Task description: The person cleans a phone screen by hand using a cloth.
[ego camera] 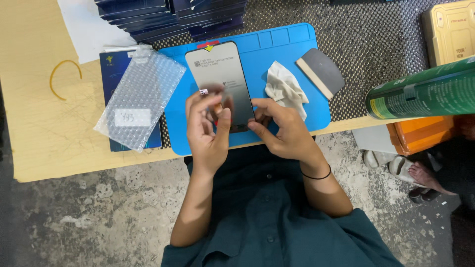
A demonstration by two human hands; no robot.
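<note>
A dark phone screen panel (220, 74) with a protective film lies above the blue work mat (292, 49), held at its near end by both hands. My left hand (208, 131) grips the panel's lower left edge, thumb on its face, fingers curled by a small tab. My right hand (282, 131) pinches the lower right edge. A black band sits on the right wrist.
A bubble-wrap pouch (141, 96) lies over a dark box at left. A white cloth (286, 89) and a grey scraper (322, 71) rest on the mat. Stacked dark boxes (173, 17) at back, green can (425, 91) right, rubber band (62, 76) left.
</note>
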